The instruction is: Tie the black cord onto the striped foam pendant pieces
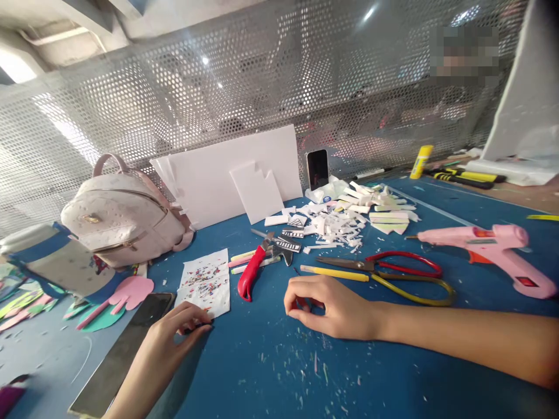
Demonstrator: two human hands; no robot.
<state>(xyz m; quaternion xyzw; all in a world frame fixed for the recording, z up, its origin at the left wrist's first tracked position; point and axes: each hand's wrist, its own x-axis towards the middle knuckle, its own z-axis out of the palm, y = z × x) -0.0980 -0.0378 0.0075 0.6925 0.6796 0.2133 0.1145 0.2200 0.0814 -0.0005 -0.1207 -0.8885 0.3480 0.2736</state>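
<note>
My left hand (174,333) rests at the near edge of a white paper sheet (204,281) sprinkled with small colourful bits. Its thumb and fingertips come close together; a dark spot shows between them, too small to name. My right hand (334,306) lies on its side on the blue tabletop, fingers curled toward the thumb, and whatever they may hold is hidden. Just beyond that hand are a yellow pen (336,273) and scissors with red and yellow-green handles (410,276). A red-handled utility knife (253,270) lies between the two hands.
A phone (122,355) lies beside my left forearm, and a pink glue gun (484,250) beyond my right one. White scraps (340,224), a backpack (124,212), a white board (209,180), an upright phone (317,169) and a glue stick (421,162) stand farther back.
</note>
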